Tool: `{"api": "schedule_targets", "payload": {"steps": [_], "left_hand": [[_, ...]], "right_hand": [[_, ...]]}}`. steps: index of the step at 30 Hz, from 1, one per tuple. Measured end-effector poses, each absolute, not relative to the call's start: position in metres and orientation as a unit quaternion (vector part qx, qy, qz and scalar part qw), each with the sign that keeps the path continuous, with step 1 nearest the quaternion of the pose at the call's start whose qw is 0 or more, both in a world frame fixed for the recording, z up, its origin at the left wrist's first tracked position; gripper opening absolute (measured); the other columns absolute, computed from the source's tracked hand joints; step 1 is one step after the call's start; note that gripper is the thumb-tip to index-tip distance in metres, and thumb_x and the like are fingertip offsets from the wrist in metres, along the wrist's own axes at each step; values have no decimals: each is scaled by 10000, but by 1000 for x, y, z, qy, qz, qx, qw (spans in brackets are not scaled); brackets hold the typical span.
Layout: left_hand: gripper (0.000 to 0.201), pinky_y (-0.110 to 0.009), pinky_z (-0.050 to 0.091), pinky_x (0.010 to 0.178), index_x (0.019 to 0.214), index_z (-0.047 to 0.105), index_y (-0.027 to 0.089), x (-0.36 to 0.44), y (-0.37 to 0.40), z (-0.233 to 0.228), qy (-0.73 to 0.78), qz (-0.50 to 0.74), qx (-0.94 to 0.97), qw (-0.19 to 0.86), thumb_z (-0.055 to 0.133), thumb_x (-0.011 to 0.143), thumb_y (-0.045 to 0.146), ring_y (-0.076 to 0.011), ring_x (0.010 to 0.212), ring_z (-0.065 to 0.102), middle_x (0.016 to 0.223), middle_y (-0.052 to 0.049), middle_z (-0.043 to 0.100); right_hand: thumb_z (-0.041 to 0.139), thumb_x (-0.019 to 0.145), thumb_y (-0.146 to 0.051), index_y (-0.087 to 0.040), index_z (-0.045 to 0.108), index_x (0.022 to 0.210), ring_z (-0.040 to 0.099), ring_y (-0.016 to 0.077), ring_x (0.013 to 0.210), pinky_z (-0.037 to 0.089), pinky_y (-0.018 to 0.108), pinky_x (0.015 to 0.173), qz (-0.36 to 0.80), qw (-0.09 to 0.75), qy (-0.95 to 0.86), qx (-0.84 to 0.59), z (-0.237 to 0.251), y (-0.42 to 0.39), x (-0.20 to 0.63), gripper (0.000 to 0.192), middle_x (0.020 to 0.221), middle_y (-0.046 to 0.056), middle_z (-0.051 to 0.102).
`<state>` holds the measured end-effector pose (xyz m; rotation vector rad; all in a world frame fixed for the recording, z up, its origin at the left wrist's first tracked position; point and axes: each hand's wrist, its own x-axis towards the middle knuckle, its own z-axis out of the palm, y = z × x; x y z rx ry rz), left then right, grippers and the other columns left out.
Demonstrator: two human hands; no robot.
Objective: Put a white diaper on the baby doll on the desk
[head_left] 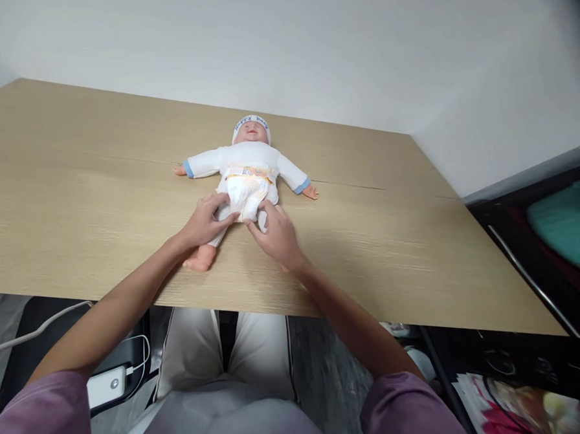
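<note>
A baby doll (pixel 250 155) in a white outfit with blue cuffs lies on its back on the wooden table (pixel 124 206), arms spread, head toward the wall. Around its hips is a white diaper (pixel 244 192) with an orange-patterned waistband. My left hand (pixel 208 219) pinches the diaper's edge at the leg on the left. On the other side my right hand (pixel 275 229) has thumb and fingers closed on the edge at the other leg. One bare foot of the doll shows below my left hand; the other is mostly hidden behind my right wrist.
A white wall (pixel 281 55) rises behind the table. Below the front edge at left, a white power bank (pixel 107 386) with a cable rests on a black seat. Dark shelving with a teal item (pixel 570 225) stands at right, and colourful packages (pixel 518 406) lie lower right.
</note>
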<state>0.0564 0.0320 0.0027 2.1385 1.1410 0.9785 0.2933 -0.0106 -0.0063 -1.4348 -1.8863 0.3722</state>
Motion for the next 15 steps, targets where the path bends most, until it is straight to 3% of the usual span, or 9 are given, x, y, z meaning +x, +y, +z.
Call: {"api": "schedule_targets", "payload": {"steps": [5,10,15], "left_hand": [[441,-322,423,782,1068,549,247,58,39,-12,408,426,711,384,882,921,495,-181,829,523,938,16,593],[682,-295,446,793,1048,457,261,63,42,-20,423,493,610,454,1034,738,452,-152,854,549,997,26,561],[672,-329,492,849,1159,587,243,63,32,-13,480,471,598,435,1048,725,468,-202,958,662,1063,-16,695]], "right_hand": [[785,980,-506,-282,561,1169,649,210,736,530,374,748,244,458,-648,-557,-6,-13,295,369,1064,27,800],[843,964,-525,-279,642,1133,737,264,887,559,425,869,208,471,-626,-586,0,-21,301,360,1085,56,856],[805,1023,-585,-272,756,1015,731,293,900,541,461,922,191,436,-643,-600,3,-22,307,317,1021,54,887]]}}
